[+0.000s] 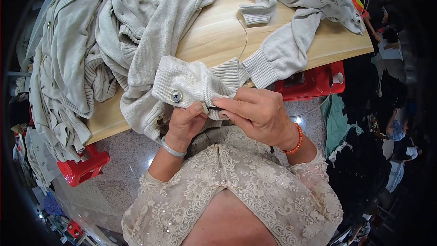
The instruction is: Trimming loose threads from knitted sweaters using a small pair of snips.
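A cream knitted cardigan (191, 75) lies over the table's near edge, its front edge pulled toward me. My left hand (185, 125) pinches that edge between thumb and fingers, close below a dark round button (176, 95). Beside it, my right hand (261, 114) is closed, with thumb and index finger pressed together at the cloth. A small dark, slim thing (214, 108) shows at its fingertips; its kind is hidden. The two hands nearly meet. A ribbed cuff (261, 68) of the knitwear lies just beyond my right hand.
More cream knitwear (68, 50) is heaped across the wooden table (218, 32). A thin strand of yarn (246, 36) runs over the wood. Red stools (325, 82) stand under the table at right and left. Dark cloth (355, 177) lies at right, where other people sit farther off.
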`<move>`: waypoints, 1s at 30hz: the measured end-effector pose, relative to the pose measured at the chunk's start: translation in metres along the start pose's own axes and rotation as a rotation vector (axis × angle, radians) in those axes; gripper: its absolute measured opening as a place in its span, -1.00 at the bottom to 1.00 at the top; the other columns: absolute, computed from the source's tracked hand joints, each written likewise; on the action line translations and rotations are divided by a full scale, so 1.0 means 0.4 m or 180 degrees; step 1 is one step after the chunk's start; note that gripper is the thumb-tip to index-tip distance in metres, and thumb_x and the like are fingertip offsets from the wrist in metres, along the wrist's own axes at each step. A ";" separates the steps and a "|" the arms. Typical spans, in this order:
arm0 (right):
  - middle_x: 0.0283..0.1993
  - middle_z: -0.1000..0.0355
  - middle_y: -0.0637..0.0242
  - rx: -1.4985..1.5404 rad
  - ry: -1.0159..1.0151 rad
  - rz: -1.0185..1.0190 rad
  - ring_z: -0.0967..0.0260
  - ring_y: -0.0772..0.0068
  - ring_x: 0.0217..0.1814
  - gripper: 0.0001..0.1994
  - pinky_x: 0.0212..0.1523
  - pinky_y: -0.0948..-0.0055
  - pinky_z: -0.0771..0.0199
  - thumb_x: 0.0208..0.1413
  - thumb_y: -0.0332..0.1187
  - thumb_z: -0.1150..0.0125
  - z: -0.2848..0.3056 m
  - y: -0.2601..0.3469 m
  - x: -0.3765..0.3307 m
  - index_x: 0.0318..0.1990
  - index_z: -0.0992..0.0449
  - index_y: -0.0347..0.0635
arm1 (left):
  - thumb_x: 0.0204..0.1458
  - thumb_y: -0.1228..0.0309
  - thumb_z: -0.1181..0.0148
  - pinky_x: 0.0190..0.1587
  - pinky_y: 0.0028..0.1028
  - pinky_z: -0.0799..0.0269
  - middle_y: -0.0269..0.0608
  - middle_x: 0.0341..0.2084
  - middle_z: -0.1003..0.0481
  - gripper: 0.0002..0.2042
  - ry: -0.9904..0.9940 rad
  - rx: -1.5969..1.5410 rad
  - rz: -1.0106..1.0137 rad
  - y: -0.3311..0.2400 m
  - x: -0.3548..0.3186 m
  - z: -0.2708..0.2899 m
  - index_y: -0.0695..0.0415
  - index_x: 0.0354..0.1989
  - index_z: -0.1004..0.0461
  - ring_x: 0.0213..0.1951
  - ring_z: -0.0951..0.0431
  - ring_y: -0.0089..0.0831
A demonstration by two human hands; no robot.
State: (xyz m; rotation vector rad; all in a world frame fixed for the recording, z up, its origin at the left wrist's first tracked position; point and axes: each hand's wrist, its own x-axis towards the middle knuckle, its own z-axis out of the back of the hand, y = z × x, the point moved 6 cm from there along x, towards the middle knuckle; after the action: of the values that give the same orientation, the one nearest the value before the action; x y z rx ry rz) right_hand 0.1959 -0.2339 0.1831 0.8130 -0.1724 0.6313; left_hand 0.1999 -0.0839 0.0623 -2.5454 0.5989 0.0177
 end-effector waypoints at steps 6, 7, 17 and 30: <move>-0.55 -0.33 0.31 0.0248 -0.0120 -0.0305 -0.31 0.37 -0.57 -0.63 -0.59 0.45 -0.27 -0.15 -0.57 -0.32 0.006 -0.010 -0.006 -0.09 -0.57 -0.16 | 0.02 0.53 -0.21 0.10 -0.34 -0.36 -0.19 0.01 -0.42 -0.44 0.0100 -0.0113 0.0008 0.002 0.000 0.010 0.16 0.22 -0.18 0.04 -0.45 -0.33; -0.55 -0.32 0.30 0.0247 -0.0099 -0.0298 -0.31 0.37 -0.57 -0.63 -0.59 0.45 -0.27 -0.14 -0.56 -0.32 0.007 -0.010 -0.006 -0.08 -0.57 -0.16 | 0.02 0.53 -0.21 0.10 -0.34 -0.36 -0.19 0.00 -0.43 -0.45 0.0087 -0.0110 -0.0002 0.002 0.001 0.007 0.16 0.22 -0.18 0.04 -0.46 -0.33; -0.50 -0.31 0.35 0.0118 0.0025 -0.0158 -0.36 0.34 -0.54 -0.69 -0.55 0.40 -0.35 -0.05 -0.43 -0.27 -0.002 0.000 -0.004 -0.07 -0.54 -0.10 | 0.01 0.53 -0.21 0.08 -0.36 -0.36 -0.20 -0.04 -0.45 -0.46 0.0018 -0.0002 -0.0023 0.006 0.000 0.006 0.17 0.20 -0.20 -0.02 -0.48 -0.35; -0.44 -0.39 0.32 0.0867 -0.0429 -0.0924 -0.26 0.63 -0.54 -0.64 -0.52 0.63 -0.25 -0.07 -0.54 -0.31 0.008 -0.023 0.002 -0.04 -0.50 -0.26 | 0.01 0.52 -0.21 0.18 -0.28 -0.27 -0.17 0.05 -0.39 -0.40 0.0155 -0.0086 0.0051 0.007 0.001 0.012 0.18 0.25 -0.13 0.09 -0.40 -0.29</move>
State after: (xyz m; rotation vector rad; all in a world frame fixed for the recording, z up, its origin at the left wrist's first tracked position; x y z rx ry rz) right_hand 0.2022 -0.2405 0.1800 1.1209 -0.0886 0.3286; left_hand 0.1995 -0.0838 0.0565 -2.5737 0.6419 -0.0309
